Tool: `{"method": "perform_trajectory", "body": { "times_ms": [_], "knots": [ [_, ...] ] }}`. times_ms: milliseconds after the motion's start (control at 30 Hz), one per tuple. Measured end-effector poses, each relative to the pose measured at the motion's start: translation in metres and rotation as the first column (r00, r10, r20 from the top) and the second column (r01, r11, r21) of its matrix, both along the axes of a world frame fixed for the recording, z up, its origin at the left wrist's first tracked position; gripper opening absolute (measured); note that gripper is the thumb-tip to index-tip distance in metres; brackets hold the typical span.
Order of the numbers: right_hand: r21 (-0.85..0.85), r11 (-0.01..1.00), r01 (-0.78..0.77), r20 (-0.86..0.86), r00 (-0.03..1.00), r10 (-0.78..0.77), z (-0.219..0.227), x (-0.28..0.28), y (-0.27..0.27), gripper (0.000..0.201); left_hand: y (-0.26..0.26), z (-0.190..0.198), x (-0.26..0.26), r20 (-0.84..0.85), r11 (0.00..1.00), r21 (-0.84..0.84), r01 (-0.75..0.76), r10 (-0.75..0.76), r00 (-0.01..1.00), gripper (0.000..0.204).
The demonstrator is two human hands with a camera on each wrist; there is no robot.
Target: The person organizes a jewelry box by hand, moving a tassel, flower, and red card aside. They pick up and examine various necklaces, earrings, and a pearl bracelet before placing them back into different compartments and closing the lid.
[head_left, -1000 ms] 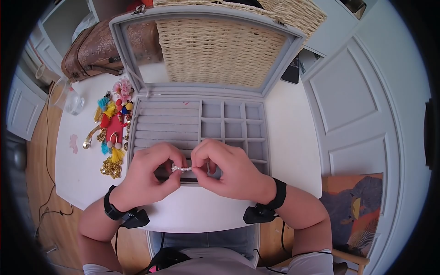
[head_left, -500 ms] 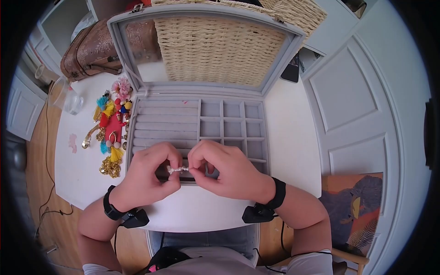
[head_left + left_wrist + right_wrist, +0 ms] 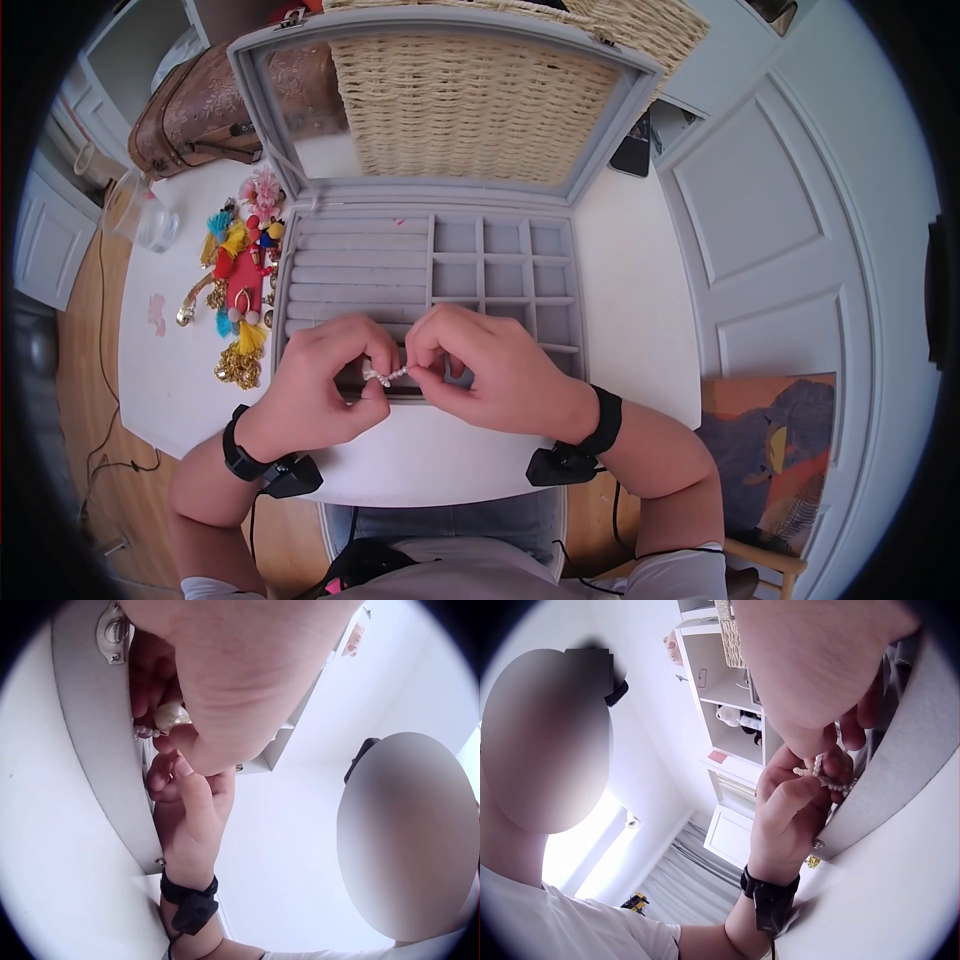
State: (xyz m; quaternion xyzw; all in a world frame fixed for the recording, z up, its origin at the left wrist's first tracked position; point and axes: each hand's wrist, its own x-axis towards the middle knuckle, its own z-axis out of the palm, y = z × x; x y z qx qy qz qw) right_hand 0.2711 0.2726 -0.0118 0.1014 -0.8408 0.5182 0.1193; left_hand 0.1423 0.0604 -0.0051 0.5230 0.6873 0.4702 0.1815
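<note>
A short piece of pearl-beaded jewelry (image 3: 388, 376) spans the small gap between both hands, over the front of the grey jewelry box (image 3: 585, 300). My left hand (image 3: 325, 380) pinches its left end between thumb and fingers. At the other end, thumb and fingertips of my right hand (image 3: 490, 375) pinch the strand. The left wrist view shows a larger cream pearl (image 3: 172, 715) beside small clear beads. Small white pearl beads (image 3: 808, 772) bend around the left fingers in the right wrist view. The fingers cover much of the piece.
The box's glass lid (image 3: 450, 110) stands raised at the back, a woven basket behind it. Ring rolls (image 3: 355, 275) fill its left side, small compartments its right. Tasselled and gold jewelry (image 3: 240, 290) lies left of the box, near a clear cup (image 3: 155, 225). A phone (image 3: 632, 150) lies back right.
The beaded strand was held straight and level between the hands; now it bends and dips near the left fingers. My right hand has shifted slightly left.
</note>
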Motion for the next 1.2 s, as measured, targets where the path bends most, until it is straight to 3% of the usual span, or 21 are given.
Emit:
{"method": "perform_trajectory", "body": {
  "times_ms": [1200],
  "knots": [
    [0.023,0.999,-0.049,0.026,0.998,0.048,-0.0049,0.0006,0.0013,0.021,-0.0004,-0.0025,0.0012,-0.084,1.000,0.025,0.004,-0.002,0.996,0.023]
  ]
}}
